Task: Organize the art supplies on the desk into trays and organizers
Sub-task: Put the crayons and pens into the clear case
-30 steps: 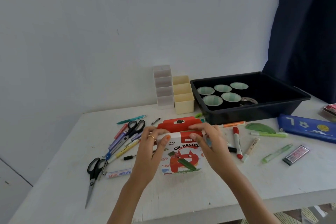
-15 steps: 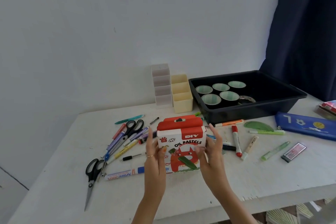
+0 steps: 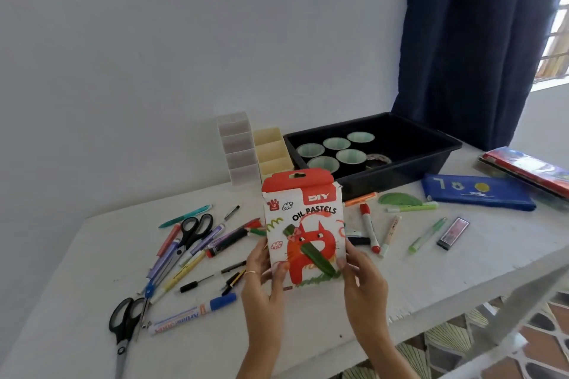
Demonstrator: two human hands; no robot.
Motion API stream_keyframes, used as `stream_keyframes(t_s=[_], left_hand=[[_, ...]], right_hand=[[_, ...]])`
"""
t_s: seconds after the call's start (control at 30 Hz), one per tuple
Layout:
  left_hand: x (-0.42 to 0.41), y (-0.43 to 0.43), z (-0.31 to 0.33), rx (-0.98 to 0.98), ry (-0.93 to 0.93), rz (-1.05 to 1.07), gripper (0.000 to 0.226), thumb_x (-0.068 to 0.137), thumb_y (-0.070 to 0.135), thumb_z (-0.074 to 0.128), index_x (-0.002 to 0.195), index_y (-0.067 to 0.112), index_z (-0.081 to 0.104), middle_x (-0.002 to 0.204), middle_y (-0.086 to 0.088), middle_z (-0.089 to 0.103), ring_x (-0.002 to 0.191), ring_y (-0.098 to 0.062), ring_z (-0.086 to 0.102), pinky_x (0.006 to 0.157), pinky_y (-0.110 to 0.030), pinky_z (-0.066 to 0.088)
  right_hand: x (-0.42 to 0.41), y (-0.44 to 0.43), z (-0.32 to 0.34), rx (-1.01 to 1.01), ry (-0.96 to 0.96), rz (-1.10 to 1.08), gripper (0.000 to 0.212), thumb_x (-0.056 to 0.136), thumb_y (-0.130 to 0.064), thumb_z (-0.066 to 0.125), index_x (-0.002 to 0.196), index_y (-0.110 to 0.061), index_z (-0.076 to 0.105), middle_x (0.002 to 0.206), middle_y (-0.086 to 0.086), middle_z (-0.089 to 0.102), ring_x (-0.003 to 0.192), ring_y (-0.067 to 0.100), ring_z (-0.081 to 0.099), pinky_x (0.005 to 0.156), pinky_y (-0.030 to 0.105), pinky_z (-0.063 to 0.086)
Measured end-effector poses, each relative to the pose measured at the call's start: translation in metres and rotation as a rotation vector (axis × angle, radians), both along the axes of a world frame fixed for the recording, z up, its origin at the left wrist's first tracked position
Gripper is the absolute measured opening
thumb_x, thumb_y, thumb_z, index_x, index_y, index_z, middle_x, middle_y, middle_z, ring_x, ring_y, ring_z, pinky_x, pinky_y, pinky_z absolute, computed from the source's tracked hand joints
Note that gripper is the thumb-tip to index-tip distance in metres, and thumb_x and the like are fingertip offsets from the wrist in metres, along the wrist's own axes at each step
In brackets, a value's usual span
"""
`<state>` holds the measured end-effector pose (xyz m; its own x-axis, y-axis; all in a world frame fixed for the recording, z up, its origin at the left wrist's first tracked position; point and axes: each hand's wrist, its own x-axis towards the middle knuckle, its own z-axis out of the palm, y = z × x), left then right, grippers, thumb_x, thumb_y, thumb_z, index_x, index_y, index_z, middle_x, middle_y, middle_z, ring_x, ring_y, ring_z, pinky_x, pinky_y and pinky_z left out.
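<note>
Grip: I hold the oil pastels box (image 3: 303, 224) with both hands, one at each lower side.
Left hand: my left hand (image 3: 261, 283) grips the lower left edge, with the thumb on the printed front and the other fingers behind the box. A ring is on one finger.
Right hand: my right hand (image 3: 363, 280) grips the lower right edge in the same way, thumb in front and fingers behind.
Box: it is upright before me, a little tilted, with the red flap on top, over the near middle of the desk (image 3: 431, 271). Whether its bottom edge touches the desk, I cannot tell.
Left of the box: pens and markers (image 3: 197, 252) lie in a loose heap, with black scissors (image 3: 194, 229) among them. A second pair of scissors (image 3: 124, 329) and a blue-capped marker (image 3: 194, 312) lie nearer to the front edge.
Right of the box: a red marker (image 3: 369, 231), an orange pen (image 3: 360, 198), a green protractor (image 3: 400, 198), a green highlighter (image 3: 426, 235) and a small black case (image 3: 453, 232) lie scattered.
Behind the box: a grey organizer (image 3: 237, 148) and a cream organizer (image 3: 272, 148) stand side by side. Just to their right is the black tray (image 3: 431, 160), with five cups (image 3: 335, 143) and a tape roll (image 3: 378, 158) inside.
Far right: a blue pencil case (image 3: 477, 195) lies near the tray, and a red packet (image 3: 529, 169) lies at the edge of the view, near the dark curtain (image 3: 477, 40).
</note>
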<state>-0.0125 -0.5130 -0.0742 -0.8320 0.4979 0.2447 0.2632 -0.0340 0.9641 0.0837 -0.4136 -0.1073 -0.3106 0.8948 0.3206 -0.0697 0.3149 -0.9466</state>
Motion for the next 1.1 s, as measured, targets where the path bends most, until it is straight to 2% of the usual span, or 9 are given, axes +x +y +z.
stream_keyframes(t_s=[0.13, 0.3, 0.47, 0.6, 0.73, 0.87, 0.93, 1.0, 1.1], left_hand=[[0.019, 0.028, 0.011, 0.035, -0.012, -0.123, 0.047, 0.083, 0.033, 0.058, 0.128, 0.027, 0.048, 0.112, 0.011, 0.064, 0.096, 0.001, 0.064, 0.068, -0.02, 0.057], [0.068, 0.08, 0.017, 0.049, -0.01, -0.343, 0.04, 0.091, 0.024, 0.055, 0.127, 0.036, 0.045, 0.12, 0.021, 0.04, 0.109, -0.002, 0.057, 0.07, -0.02, 0.057], [0.131, 0.138, 0.009, -0.032, -0.057, -0.552, 0.042, 0.094, 0.023, 0.052, 0.132, 0.031, 0.038, 0.116, 0.026, 0.032, 0.112, -0.001, 0.053, 0.075, -0.015, 0.054], [0.175, 0.186, -0.002, -0.111, -0.051, -0.613, 0.047, 0.094, 0.018, 0.052, 0.139, 0.017, 0.037, 0.113, 0.015, 0.037, 0.109, -0.002, 0.054, 0.079, -0.017, 0.054], [0.208, 0.228, -0.017, -0.206, -0.067, -0.652, 0.046, 0.092, 0.017, 0.057, 0.136, 0.015, 0.043, 0.108, 0.01, 0.038, 0.111, -0.013, 0.055, 0.079, -0.022, 0.056], [0.23, 0.258, -0.035, -0.365, 0.067, -0.663, 0.052, 0.088, 0.025, 0.063, 0.133, 0.008, 0.045, 0.111, 0.002, 0.038, 0.104, -0.005, 0.049, 0.083, -0.005, 0.042], [0.24, 0.271, -0.042, -0.424, 0.117, -0.625, 0.057, 0.086, 0.024, 0.066, 0.134, 0.004, 0.042, 0.113, 0.0, 0.035, 0.11, -0.009, 0.047, 0.091, -0.011, 0.043], [0.248, 0.282, -0.045, -0.446, 0.169, -0.559, 0.059, 0.086, 0.023, 0.065, 0.136, 0.003, 0.039, 0.115, 0.0, 0.033, 0.114, -0.011, 0.045, 0.097, -0.021, 0.045], [0.257, 0.298, -0.042, -0.476, 0.211, -0.475, 0.055, 0.089, 0.025, 0.062, 0.136, 0.006, 0.04, 0.115, 0.0, 0.033, 0.112, -0.011, 0.044, 0.094, -0.018, 0.045]], right_hand=[[0.028, 0.017, 0.01, -0.055, 0.125, -0.143, 0.033, 0.089, -0.02, 0.052, 0.121, -0.021, 0.057, 0.109, 0.001, 0.063, 0.098, 0.017, 0.064, 0.06, 0.027, 0.058], [0.081, 0.05, 0.017, -0.117, 0.192, -0.379, 0.028, 0.097, -0.01, 0.045, 0.12, -0.021, 0.057, 0.106, 0.005, 0.061, 0.09, 0.017, 0.064, 0.055, 0.019, 0.054], [0.152, 0.095, 0.02, -0.168, 0.158, -0.557, 0.025, 0.098, -0.009, 0.043, 0.119, -0.017, 0.055, 0.102, 0.004, 0.055, 0.072, -0.002, 0.06, 0.049, 0.01, 0.047], [0.206, 0.14, 0.006, -0.181, 0.023, -0.654, 0.029, 0.098, -0.013, 0.046, 0.124, -0.01, 0.058, 0.114, 0.006, 0.059, 0.096, 0.014, 0.061, 0.073, 0.03, 0.056], [0.242, 0.18, -0.007, -0.2, -0.08, -0.715, 0.028, 0.097, -0.01, 0.046, 0.121, -0.006, 0.059, 0.112, 0.012, 0.061, 0.103, 0.025, 0.059, 0.088, 0.047, 0.052], [0.263, 0.217, -0.013, -0.283, -0.182, -0.602, 0.031, 0.094, -0.012, 0.05, 0.123, -0.003, 0.056, 0.114, 0.017, 0.062, 0.101, 0.028, 0.062, 0.083, 0.047, 0.054], [0.269, 0.232, -0.011, -0.29, -0.287, -0.494, 0.042, 0.09, -0.026, 0.058, 0.128, -0.011, 0.053, 0.112, 0.016, 0.062, 0.102, 0.028, 0.061, 0.081, 0.048, 0.054], [0.275, 0.246, -0.011, -0.213, -0.536, -0.44, 0.051, 0.086, -0.034, 0.06, 0.133, -0.017, 0.049, 0.118, 0.014, 0.056, 0.115, 0.027, 0.045, 0.094, 0.046, 0.043], [0.277, 0.263, -0.011, -0.048, -0.851, -0.405, 0.055, 0.091, -0.039, 0.051, 0.14, -0.019, 0.039, 0.137, 0.005, 0.038, 0.122, 0.022, 0.025, 0.104, 0.042, 0.028]])
